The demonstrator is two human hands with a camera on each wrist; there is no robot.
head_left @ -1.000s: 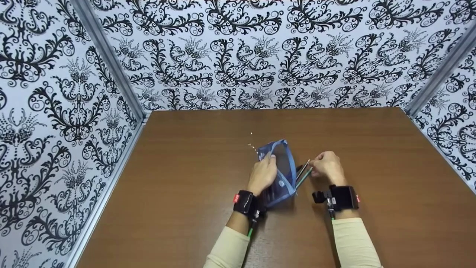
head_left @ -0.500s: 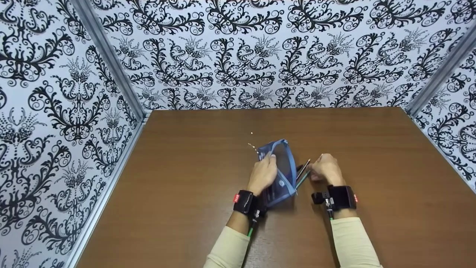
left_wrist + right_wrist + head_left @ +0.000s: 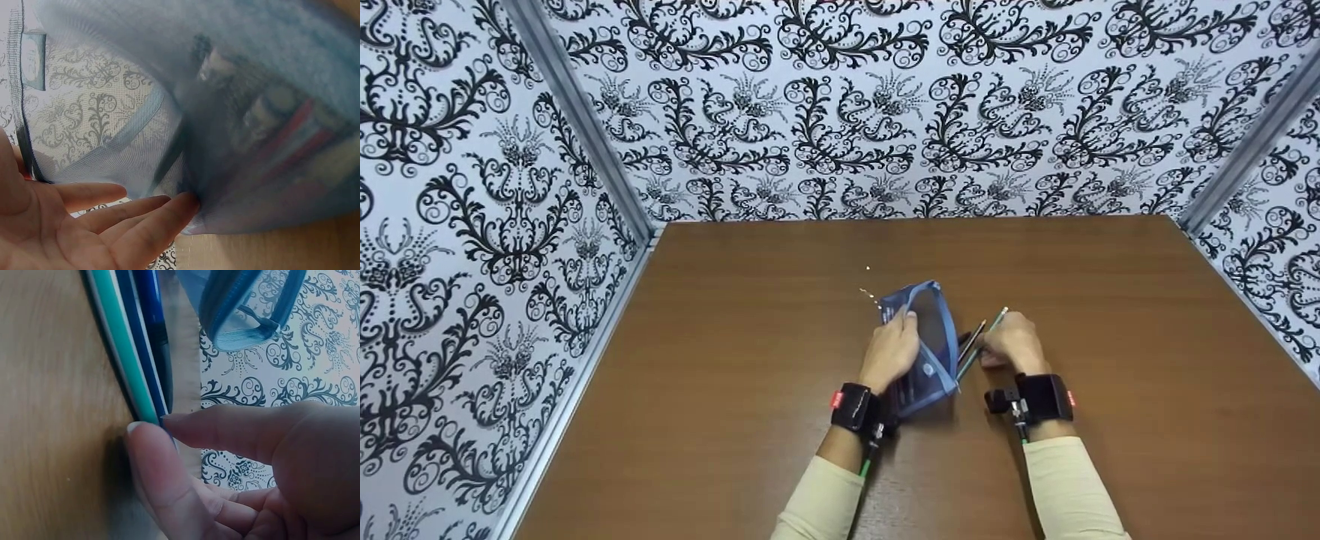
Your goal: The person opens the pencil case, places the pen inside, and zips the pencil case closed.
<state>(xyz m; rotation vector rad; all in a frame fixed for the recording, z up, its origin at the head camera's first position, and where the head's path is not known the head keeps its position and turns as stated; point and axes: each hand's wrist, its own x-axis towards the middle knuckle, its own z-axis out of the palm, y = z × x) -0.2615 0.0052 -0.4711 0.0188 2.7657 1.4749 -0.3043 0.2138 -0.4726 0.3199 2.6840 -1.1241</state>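
Walls covered in white paper with black scrollwork (image 3: 855, 112) fill the top and both sides of the head view. Below them spreads my brown wood-grain desk (image 3: 720, 375), across the middle and bottom. My pale yellow sleeves (image 3: 1072, 487) come in from the bottom edge, right of centre.

The blue see-through mesh pouch with a zip-edged mouth (image 3: 911, 386) sits just right of centre, tilted, its mouth gaping. My left hand (image 3: 891, 349) grips its left side, thumb over the near face; in the left wrist view the other fingers lie nearly straight and slightly apart against the mesh. Behind that mesh, at the right of the frame, is a red-edged shape (image 3: 292, 135), too blurred to name.

My right hand (image 3: 1016, 341), right of the pouch, has thumb and index finger clamped on a slim turquoise-green pencil (image 3: 126, 354), which slants from near the pouch's lower right corner up past my knuckles. Just beside it are a dark slim pencil (image 3: 974, 339) and a glossy blue pen with a black section (image 3: 148, 295).

Smallest are white specks (image 3: 871, 296) by the pouch's upper left edge.
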